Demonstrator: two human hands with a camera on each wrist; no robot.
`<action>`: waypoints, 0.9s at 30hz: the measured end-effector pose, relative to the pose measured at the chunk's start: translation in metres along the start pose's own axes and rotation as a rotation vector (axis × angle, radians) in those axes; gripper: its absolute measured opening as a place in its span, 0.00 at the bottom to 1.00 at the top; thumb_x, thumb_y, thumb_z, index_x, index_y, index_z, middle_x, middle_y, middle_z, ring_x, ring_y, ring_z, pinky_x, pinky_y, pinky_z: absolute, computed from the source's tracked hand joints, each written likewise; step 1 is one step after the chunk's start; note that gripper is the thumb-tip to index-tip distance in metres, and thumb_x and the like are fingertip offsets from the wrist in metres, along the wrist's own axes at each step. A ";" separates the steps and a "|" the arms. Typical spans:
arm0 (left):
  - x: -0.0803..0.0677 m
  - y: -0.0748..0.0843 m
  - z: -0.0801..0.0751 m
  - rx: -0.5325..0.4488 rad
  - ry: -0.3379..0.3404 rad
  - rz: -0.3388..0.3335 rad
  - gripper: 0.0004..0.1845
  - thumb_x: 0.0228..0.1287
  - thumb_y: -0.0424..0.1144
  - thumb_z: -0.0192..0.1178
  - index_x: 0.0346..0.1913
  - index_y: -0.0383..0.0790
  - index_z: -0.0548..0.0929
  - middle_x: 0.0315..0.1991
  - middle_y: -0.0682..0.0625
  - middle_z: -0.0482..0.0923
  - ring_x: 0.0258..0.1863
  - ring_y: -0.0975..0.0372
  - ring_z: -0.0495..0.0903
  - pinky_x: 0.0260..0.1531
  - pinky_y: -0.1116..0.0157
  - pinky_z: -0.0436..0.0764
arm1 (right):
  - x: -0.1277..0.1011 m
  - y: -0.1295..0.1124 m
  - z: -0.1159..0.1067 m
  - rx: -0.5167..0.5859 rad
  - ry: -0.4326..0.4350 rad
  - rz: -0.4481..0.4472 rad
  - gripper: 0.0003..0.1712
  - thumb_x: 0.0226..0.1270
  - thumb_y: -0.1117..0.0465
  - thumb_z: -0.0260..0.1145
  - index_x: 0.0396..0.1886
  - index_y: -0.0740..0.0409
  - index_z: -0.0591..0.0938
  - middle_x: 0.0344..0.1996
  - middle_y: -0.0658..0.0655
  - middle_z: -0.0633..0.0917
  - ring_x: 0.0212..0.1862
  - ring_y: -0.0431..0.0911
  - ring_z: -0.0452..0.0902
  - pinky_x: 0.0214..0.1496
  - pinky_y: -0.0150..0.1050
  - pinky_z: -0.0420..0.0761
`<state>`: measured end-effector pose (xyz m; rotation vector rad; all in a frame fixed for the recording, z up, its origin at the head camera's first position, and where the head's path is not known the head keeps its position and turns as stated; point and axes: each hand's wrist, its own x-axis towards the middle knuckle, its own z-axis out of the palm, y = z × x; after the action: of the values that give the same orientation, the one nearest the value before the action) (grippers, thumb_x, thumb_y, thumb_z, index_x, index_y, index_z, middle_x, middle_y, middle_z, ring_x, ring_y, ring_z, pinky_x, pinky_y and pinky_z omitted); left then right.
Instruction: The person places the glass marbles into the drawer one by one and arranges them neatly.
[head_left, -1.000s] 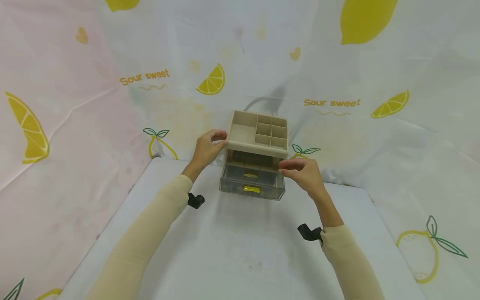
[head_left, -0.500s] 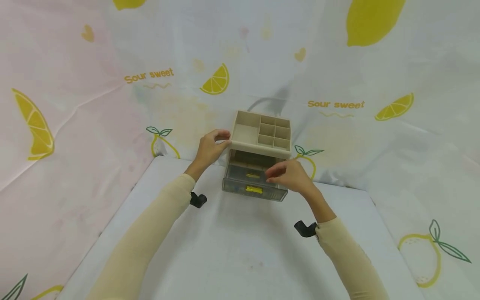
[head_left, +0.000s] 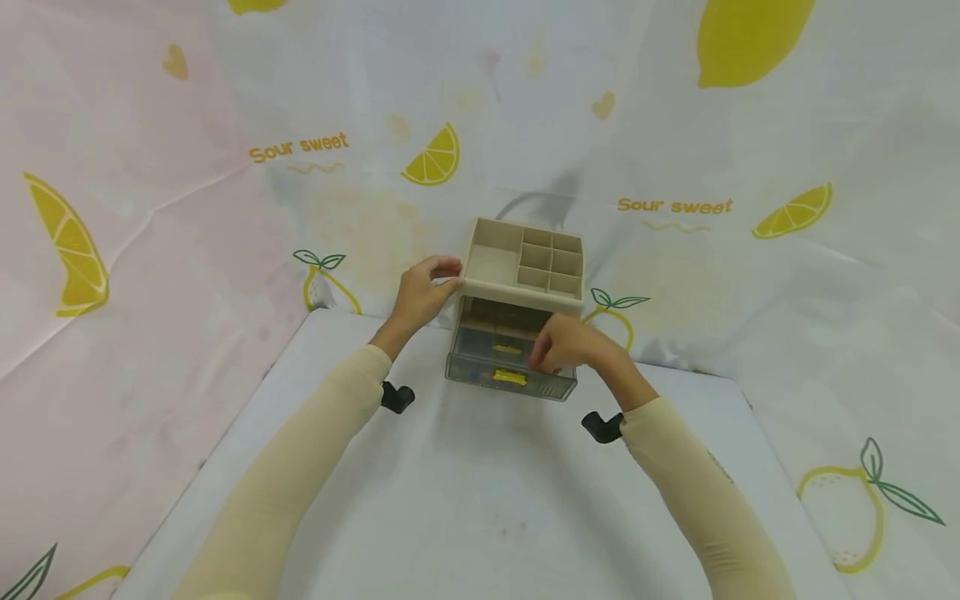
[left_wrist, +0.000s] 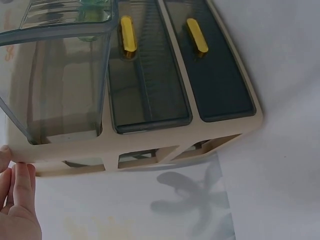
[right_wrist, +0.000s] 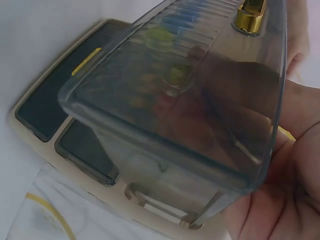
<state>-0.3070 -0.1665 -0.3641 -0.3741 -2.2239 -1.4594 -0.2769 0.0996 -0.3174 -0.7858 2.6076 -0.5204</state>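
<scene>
A beige desktop drawer organizer stands at the back of the table, its top divided into open compartments. Its top drawer, of smoky clear plastic with a gold handle, is pulled out. Small colored pieces show through the plastic in the right wrist view. At the upper left edge my left hand holds the organizer between thumb and fingers. My right hand reaches down into the pulled-out drawer, fingers bent downward. The plastic dims those fingertips, so whether they hold anything is unclear.
Two lower drawers with gold handles, the middle one and the bottom one, are closed. A lemon-print cloth hangs behind and beside the white table. Black wrist mounts stick out from the sleeves.
My right hand has moved from the organizer's right side leftward over the open drawer, then dipped its fingers into it. The left hand keeps its place on the organizer's edge.
</scene>
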 end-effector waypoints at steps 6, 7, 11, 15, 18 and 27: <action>-0.001 0.002 0.000 -0.012 -0.004 -0.011 0.18 0.62 0.33 0.67 0.53 0.30 0.81 0.50 0.41 0.83 0.51 0.54 0.81 0.54 0.59 0.78 | 0.005 -0.006 0.000 -0.137 -0.063 0.058 0.12 0.49 0.73 0.65 0.27 0.55 0.90 0.25 0.50 0.86 0.24 0.40 0.80 0.28 0.34 0.80; -0.001 0.002 0.000 -0.014 -0.005 -0.011 0.18 0.62 0.33 0.67 0.53 0.30 0.81 0.50 0.41 0.83 0.51 0.54 0.81 0.54 0.59 0.78 | 0.005 -0.007 0.000 -0.150 -0.071 0.071 0.12 0.49 0.74 0.65 0.27 0.55 0.90 0.25 0.49 0.86 0.24 0.40 0.80 0.28 0.34 0.80; -0.001 0.003 0.000 -0.017 -0.006 -0.016 0.18 0.62 0.32 0.67 0.53 0.30 0.81 0.50 0.41 0.82 0.51 0.54 0.81 0.54 0.59 0.78 | 0.006 -0.012 0.001 -0.183 -0.095 0.111 0.14 0.50 0.74 0.64 0.30 0.55 0.90 0.26 0.49 0.86 0.25 0.41 0.81 0.29 0.35 0.80; 0.000 0.003 0.001 -0.023 -0.007 -0.009 0.18 0.62 0.32 0.67 0.53 0.29 0.81 0.50 0.40 0.82 0.51 0.54 0.81 0.53 0.60 0.78 | 0.005 -0.012 0.002 -0.217 -0.062 0.100 0.15 0.48 0.74 0.63 0.29 0.54 0.90 0.23 0.48 0.86 0.25 0.41 0.79 0.29 0.35 0.80; 0.000 0.002 0.003 -0.027 -0.005 -0.003 0.17 0.62 0.32 0.67 0.53 0.30 0.81 0.50 0.41 0.83 0.51 0.54 0.82 0.53 0.60 0.79 | 0.003 -0.009 0.004 -0.199 0.016 0.039 0.10 0.51 0.70 0.67 0.28 0.54 0.91 0.19 0.47 0.85 0.24 0.41 0.78 0.30 0.35 0.79; -0.002 0.001 0.002 -0.042 0.001 -0.006 0.17 0.63 0.32 0.66 0.53 0.29 0.81 0.50 0.40 0.82 0.52 0.53 0.81 0.54 0.58 0.78 | -0.012 -0.007 0.021 0.116 0.385 -0.189 0.09 0.65 0.58 0.69 0.39 0.58 0.88 0.29 0.48 0.88 0.29 0.40 0.82 0.32 0.37 0.81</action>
<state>-0.3051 -0.1639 -0.3649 -0.3807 -2.1986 -1.5109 -0.2549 0.0962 -0.3290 -0.9814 2.8255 -0.9536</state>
